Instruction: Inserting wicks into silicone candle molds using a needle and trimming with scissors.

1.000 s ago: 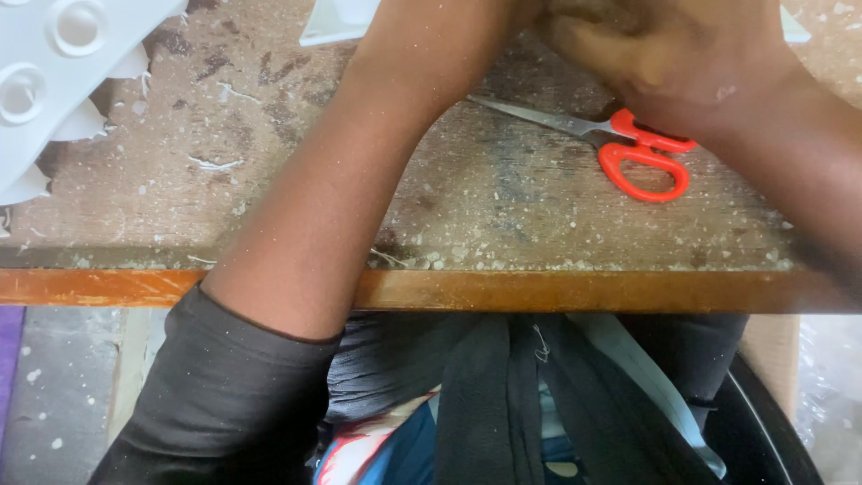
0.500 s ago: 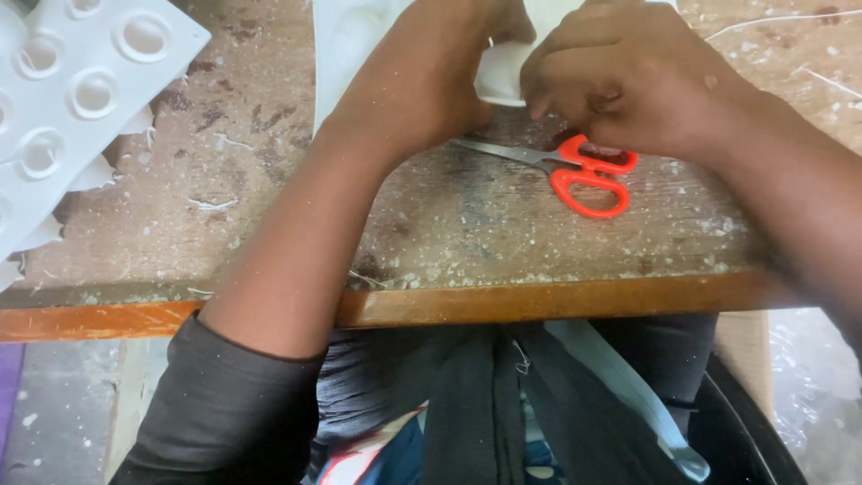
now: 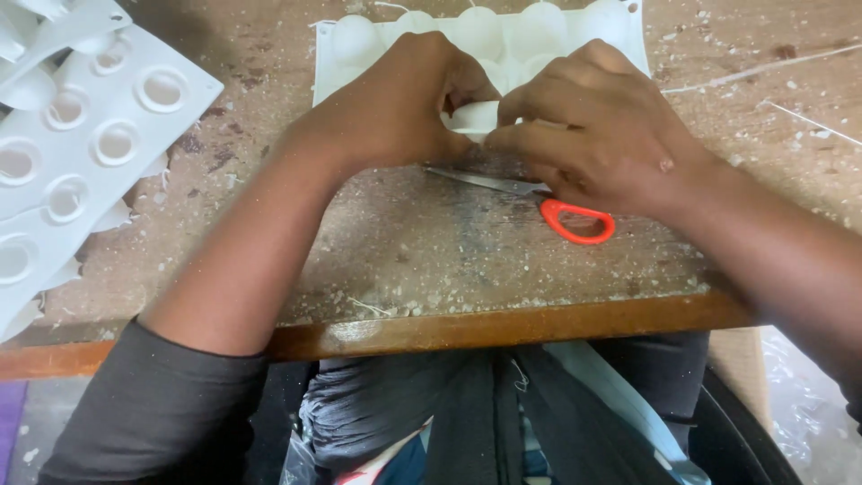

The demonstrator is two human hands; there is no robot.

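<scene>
Fingers of both hands pinch the near edge of a white silicone mould (image 3: pixel 503 45), a flexible sheet of rounded domes lying at the far middle of the workbench (image 3: pixel 431 251). The left hand (image 3: pixel 395 103) curls its fingers over the mould's near rim, thumb tucked in against a small white piece (image 3: pixel 474 115) held between the two hands. The right hand (image 3: pixel 593 126) closes its fingertips on the same piece from the other side. Both hands grasp; neither is slack.

The mould looks soft, light and rubbery. It would likely bend and sag if lifted by one corner, so the rim or flat border between domes seems the surest place to take hold.

Just under the right hand, towards the near edge of the workbench, lie scissors (image 3: pixel 575 220) with orange handles, blades pointing left beneath the knuckles. At the left edge sits a second white mould (image 3: pixel 90 144), cavities facing up, well apart from the hands. White crumbs speckle the worn wooden top.
</scene>
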